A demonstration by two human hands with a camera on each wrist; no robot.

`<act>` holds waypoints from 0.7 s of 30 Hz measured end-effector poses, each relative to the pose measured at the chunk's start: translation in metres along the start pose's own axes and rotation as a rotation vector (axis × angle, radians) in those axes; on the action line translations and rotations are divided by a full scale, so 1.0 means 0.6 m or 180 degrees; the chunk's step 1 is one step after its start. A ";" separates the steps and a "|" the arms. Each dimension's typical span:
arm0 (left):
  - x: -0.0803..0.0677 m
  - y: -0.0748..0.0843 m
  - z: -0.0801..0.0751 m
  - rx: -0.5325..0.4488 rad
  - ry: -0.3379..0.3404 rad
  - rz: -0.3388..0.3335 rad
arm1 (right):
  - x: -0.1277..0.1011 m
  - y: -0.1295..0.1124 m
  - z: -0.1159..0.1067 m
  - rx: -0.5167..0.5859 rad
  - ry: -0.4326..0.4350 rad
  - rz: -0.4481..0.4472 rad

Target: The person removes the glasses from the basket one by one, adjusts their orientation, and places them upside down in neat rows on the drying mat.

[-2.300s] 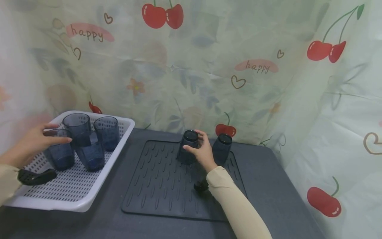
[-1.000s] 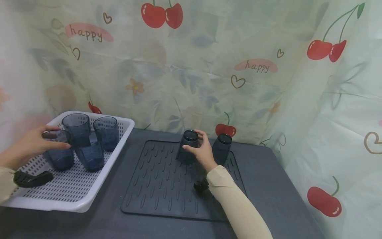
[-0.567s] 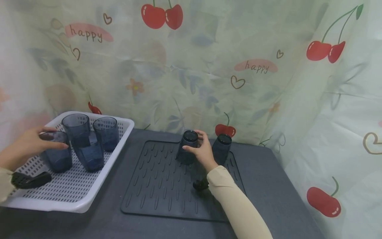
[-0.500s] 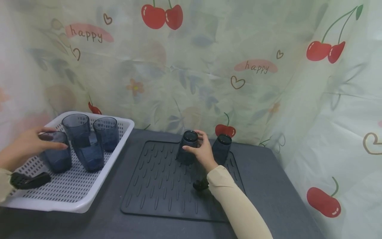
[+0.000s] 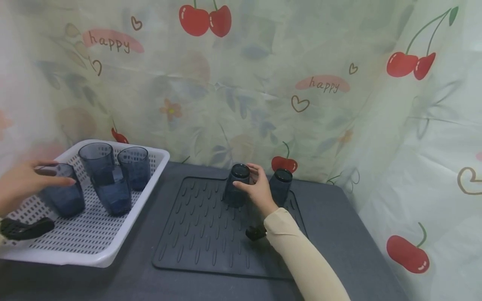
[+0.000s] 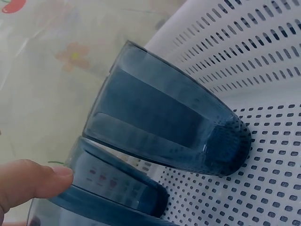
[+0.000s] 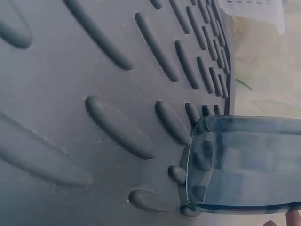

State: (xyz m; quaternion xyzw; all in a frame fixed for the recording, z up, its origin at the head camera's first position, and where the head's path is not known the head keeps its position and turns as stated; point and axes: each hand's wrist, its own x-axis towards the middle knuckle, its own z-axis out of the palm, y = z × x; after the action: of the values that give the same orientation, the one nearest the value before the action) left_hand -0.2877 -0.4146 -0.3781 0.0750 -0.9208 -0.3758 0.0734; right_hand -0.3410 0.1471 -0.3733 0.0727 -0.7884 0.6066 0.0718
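In the head view my left hand (image 5: 24, 184) grips a blue tinted drinking glass (image 5: 65, 202) by its rim, inside the white basket (image 5: 103, 259). The glass leans, base toward the right; the left wrist view shows my thumb (image 6: 35, 183) at its rim. Three more such glasses stand beside it, the front one (image 5: 114, 196) tilted. On the black ridged mat (image 5: 199, 238) my right hand (image 5: 260, 190) curls around an upside-down glass (image 5: 234, 196), thumb in front. The right wrist view has this glass (image 7: 254, 165) rim down on the mat, fingertips (image 7: 293, 218) at its side.
A second upside-down glass (image 5: 281, 184) stands just right of my right hand, on the mat. The dark table (image 5: 339, 234) extends around mat and basket. A patterned curtain (image 5: 241, 92) hangs close behind them.
My left hand has moved left with its glass, which leans more and stands farther from the other glasses. My right hand has shifted slightly right; its glass has stayed in place.
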 end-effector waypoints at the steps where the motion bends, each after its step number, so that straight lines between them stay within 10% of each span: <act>1: 0.003 -0.006 -0.003 -0.0012 -0.0007 0.0010 | -0.001 0.000 -0.001 0.0003 0.0008 -0.0018; 5: 0.001 -0.009 -0.006 0.0019 0.0130 -0.0002 | -0.003 -0.004 -0.006 0.0016 0.0000 -0.0078; 14: -0.077 0.099 -0.012 -0.0014 0.0172 -0.0019 | -0.010 -0.029 -0.030 0.0186 -0.0094 -0.0085; 21: -0.047 0.044 -0.003 -0.0199 0.0324 -0.0029 | -0.017 -0.048 -0.052 0.0333 -0.0155 -0.0180</act>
State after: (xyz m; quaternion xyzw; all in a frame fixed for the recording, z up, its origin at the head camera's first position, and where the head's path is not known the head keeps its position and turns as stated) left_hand -0.2617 -0.3914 -0.3604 0.0958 -0.9033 -0.4004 0.1207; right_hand -0.3244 0.1699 -0.3402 0.1134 -0.7548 0.6427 0.0658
